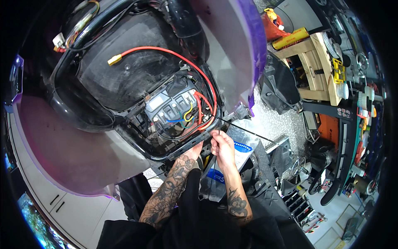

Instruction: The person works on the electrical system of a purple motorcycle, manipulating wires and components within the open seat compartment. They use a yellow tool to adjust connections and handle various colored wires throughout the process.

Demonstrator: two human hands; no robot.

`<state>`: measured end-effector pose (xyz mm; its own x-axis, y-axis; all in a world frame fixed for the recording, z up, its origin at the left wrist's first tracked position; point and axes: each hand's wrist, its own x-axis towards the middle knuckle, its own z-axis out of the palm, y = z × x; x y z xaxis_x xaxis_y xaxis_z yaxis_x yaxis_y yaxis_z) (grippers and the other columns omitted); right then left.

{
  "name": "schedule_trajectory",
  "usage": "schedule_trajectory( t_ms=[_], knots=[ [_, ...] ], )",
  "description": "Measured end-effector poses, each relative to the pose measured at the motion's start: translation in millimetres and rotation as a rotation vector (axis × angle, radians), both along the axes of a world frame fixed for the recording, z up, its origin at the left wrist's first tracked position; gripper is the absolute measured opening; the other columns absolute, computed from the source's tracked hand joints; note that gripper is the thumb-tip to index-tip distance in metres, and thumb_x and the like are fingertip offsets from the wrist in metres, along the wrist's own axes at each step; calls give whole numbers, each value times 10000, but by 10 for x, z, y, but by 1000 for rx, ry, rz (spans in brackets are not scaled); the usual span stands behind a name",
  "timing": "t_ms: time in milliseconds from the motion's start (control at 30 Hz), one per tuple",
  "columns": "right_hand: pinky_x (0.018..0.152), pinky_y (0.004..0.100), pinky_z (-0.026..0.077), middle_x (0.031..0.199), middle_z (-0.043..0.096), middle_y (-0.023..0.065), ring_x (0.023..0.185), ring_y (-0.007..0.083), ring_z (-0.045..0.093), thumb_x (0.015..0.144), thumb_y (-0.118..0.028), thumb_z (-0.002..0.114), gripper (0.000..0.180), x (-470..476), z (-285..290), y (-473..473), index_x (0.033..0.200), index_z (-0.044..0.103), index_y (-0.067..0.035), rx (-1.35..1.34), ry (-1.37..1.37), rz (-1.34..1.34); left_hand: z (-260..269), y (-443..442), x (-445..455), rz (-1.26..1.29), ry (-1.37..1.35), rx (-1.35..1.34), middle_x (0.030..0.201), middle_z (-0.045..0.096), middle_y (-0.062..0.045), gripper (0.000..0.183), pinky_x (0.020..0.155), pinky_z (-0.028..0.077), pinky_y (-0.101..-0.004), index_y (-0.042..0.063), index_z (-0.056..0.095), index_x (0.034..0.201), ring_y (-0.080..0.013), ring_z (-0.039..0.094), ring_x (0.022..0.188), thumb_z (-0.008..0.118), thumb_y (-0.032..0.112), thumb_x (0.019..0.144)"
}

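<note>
Before me a grey motor controller sits inside the black tubular frame of what looks like a scooter. Blue, green and yellow wires are at its terminals. A thick red cable curves up from it and ends in a yellow connector. My left hand reaches beneath the frame's near corner, its fingers hidden. Beside it, just outside the same corner, my right hand pinches a thin black strip. A long black strip, perhaps a cable tie, sticks out rightward from the frame.
Purple-edged body panels flank the frame. A clear plastic bag with blue and white print lies below my right hand. To the right are a black backpack, a wooden stand and a workbench with tools. Loose wire plugs hang upper left.
</note>
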<state>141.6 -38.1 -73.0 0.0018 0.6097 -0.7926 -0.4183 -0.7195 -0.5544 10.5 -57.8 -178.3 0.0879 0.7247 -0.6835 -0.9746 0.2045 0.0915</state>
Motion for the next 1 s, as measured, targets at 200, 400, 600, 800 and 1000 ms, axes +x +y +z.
schedule_trajectory(
  t_ms=[200,400,600,800,1000],
  knots=[
    [414,214,259,703,546,-47,473,25,373,1037,-111,607,135,-118,-235,120,906,633,-89,15,-27,27,59,-10,-196,21,-115,35,1194,754,-161,347,983,588,-420,-16,691,1219,-278,720,1121,645,248,999],
    [427,236,286,696,572,-51,486,33,425,1033,-161,638,157,-263,-505,132,901,663,-78,69,-175,1,52,29,-283,9,-190,100,1236,745,-167,344,1051,551,-465,-30,668,1256,-289,709,1158,625,203,1007],
    [852,375,558,899,722,150,856,274,705,988,-142,654,384,-4,-389,-102,1313,644,62,212,-890,146,-68,29,-397,-67,-83,270,1320,720,-146,356,1174,424,-501,11,653,1322,-290,655,1267,588,168,1009],
    [864,446,577,965,721,213,904,380,723,919,-105,696,385,637,70,-357,1270,672,50,244,-1292,237,-226,45,-366,-117,412,190,1461,644,-113,461,1187,401,-469,45,625,1402,-254,585,1351,620,353,1059],
    [865,460,599,1020,750,284,947,436,743,912,-138,669,208,341,-5,-260,991,780,18,297,-794,335,-494,258,-559,-208,433,242,1252,727,-111,427,1045,504,-380,4,663,1328,-214,662,1129,659,322,1042]
  ],
)
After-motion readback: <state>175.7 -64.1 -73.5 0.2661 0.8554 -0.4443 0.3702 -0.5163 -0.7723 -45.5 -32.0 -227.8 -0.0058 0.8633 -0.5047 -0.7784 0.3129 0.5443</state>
